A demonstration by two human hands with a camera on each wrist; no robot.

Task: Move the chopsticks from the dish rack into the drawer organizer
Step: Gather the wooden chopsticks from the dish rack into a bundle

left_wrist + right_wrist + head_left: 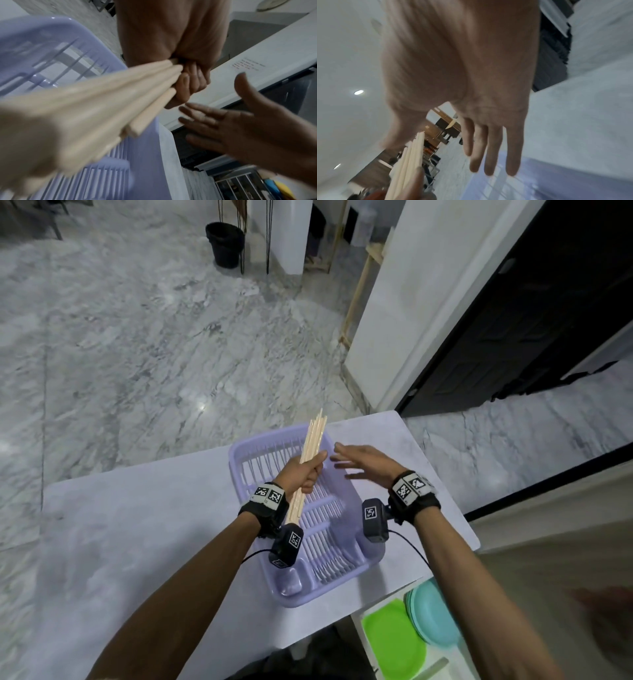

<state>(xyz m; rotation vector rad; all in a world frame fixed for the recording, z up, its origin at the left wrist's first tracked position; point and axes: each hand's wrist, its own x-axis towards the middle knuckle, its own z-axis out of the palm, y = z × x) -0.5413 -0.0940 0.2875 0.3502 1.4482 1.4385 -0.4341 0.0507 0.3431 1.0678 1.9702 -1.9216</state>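
Gripping a bundle of pale wooden chopsticks (311, 453) in my left hand (303, 472), I have my fingers (188, 86) curled tight round the middle of them, the tips pointing up and away from me and the butt ends slanting down past my wrist. The bundle is lifted clear above the lilac dish rack (356, 546), which sits on the grey table (137, 542). My right hand (366, 463) hovers just beside the bundle, fingers (494, 148) straight and spread, holding nothing and not touching the sticks. At my lower right an open drawer (363, 611) shows a green plate (394, 642) and stacked teal plates (435, 614).
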